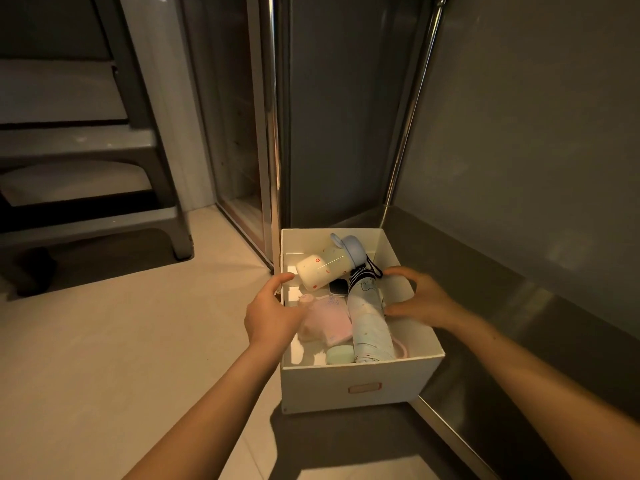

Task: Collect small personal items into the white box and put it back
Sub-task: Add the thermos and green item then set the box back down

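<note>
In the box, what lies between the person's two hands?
In the head view, between the left hand and the right hand lie a pink cloth and a folded pale umbrella, both inside the white box.

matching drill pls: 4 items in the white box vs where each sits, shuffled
Items:
1. cream bottle with blue cap
2. folded umbrella
3. pink cloth
4. mint green case

Places:
A. near wall, left of the umbrella's near end
B. far end, lying tilted
C. lengthwise, right of centre, by the right hand
D. left side, beside the left hand

Pairs: 1-B, 2-C, 3-D, 4-A
</note>
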The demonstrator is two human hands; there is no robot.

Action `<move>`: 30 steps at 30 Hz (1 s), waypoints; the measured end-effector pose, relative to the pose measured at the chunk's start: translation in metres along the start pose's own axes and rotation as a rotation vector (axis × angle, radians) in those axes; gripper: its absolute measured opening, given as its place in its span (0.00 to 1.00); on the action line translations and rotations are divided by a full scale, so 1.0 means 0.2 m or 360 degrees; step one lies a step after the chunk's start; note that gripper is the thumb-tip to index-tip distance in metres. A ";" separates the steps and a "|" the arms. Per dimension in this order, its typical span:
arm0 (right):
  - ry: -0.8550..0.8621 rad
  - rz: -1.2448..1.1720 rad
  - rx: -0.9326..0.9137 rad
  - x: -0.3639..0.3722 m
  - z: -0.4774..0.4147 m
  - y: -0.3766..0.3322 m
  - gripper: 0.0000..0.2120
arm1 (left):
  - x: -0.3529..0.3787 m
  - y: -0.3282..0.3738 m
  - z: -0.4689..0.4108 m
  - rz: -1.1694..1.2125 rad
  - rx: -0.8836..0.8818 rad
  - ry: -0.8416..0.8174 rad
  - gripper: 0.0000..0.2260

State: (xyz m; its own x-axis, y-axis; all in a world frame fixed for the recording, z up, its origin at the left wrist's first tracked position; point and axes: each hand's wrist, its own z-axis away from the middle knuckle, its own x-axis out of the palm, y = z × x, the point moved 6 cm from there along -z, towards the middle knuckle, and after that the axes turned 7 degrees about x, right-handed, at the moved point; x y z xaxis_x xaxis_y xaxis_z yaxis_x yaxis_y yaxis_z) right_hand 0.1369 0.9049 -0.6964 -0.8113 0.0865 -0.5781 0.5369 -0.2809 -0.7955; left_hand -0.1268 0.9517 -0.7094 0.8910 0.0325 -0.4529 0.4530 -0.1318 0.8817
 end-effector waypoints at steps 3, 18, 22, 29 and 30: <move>-0.0034 0.0098 0.0035 -0.02 -0.02 0.00 0.36 | 0.03 0.02 0.01 0.0009 -0.0008 0.0041 0.24; 0.0167 0.0781 -0.0721 0.34 0.71 -0.18 0.29 | -0.05 0.01 0.18 0.0707 0.0081 -0.0727 0.35; 0.0520 0.0689 -0.0733 0.36 0.71 -0.11 0.25 | -0.10 -0.10 0.34 0.0661 0.0203 -0.0935 0.43; 0.0775 0.0608 -0.0623 0.36 0.71 -0.06 0.16 | -0.08 -0.15 0.40 0.0447 0.0424 -0.0686 0.43; 0.0793 0.0551 -0.0612 0.35 0.69 -0.06 0.13 | -0.07 -0.16 0.39 0.0473 0.0421 -0.0656 0.42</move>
State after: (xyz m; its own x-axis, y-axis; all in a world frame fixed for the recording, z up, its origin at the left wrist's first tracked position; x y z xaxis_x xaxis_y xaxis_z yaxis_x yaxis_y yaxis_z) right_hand 0.0410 0.7821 -0.7015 -0.4270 0.5054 -0.7498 0.8621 -0.0227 -0.5063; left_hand -0.1566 0.8778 -0.7409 0.8691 -0.4260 -0.2513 0.1143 -0.3215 0.9400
